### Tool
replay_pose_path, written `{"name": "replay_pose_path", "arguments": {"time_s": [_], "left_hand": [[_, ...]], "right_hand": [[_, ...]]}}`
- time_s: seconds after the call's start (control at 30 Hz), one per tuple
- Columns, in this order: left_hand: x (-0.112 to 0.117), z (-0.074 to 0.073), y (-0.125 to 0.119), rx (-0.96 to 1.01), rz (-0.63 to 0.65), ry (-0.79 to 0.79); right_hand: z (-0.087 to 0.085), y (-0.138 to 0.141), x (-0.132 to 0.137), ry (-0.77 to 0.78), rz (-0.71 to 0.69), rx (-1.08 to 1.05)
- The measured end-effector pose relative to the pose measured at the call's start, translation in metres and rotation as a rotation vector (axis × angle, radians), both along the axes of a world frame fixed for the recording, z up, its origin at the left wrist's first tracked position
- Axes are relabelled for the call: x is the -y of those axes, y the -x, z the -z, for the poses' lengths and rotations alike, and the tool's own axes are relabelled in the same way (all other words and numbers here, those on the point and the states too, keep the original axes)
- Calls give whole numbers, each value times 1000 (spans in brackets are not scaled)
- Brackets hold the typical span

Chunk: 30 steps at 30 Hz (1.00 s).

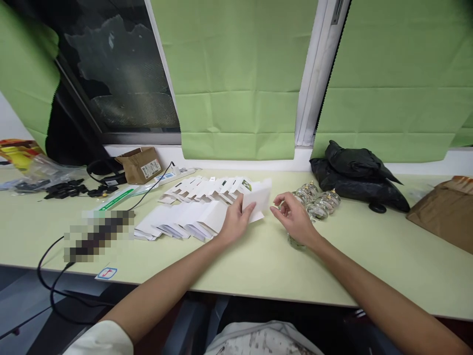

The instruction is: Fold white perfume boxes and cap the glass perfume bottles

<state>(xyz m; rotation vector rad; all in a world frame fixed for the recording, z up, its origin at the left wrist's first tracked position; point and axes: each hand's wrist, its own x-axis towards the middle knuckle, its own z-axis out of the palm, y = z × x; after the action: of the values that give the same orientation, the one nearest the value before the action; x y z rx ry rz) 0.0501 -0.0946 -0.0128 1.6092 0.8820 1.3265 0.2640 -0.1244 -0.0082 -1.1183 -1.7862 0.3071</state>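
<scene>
Nearest to us, our two forearms reach out over the pale green table (pixel 258 266). Our left hand (pixel 236 219) grips a flat white carton (pixel 258 199) by its lower left edge, thumb on the face and fingers behind, holding it tilted up just above the tabletop. Our right hand (pixel 293 217) hovers just to the right of that carton, fingers curled with thumb and forefinger pinched close together; whether anything small sits between them we cannot tell. Under the right wrist, a small clear glass jar (pixel 295 241) stands on the table, mostly hidden by the hand.

Left of the held carton lies a fanned row of flattened white cartons (pixel 181 219), overlapping one another, and just behind it a second overlapping row (pixel 203 189) with their tabs showing. All are folded flat, so nothing is in them. Right of our hands, a cluster of glass jars (pixel 318 199) with metallic tops stands close together; their contents are too small to make out.

Farther back on the right, a black plastic bag (pixel 354 172) sits bunched up, and a brown paper bag (pixel 447 209) lies at the table's right edge. Far left, a small opened cardboard box (pixel 140 164) stands near the window sill, its inside not visible, with black cables (pixel 99 172) beside it.
</scene>
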Motion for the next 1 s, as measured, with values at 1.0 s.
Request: {"name": "replay_pose_path", "arguments": {"time_s": [1.0], "left_hand": [[2, 14, -11, -20, 191, 75]], "right_hand": [[9, 0, -8, 340, -135, -584]]}}
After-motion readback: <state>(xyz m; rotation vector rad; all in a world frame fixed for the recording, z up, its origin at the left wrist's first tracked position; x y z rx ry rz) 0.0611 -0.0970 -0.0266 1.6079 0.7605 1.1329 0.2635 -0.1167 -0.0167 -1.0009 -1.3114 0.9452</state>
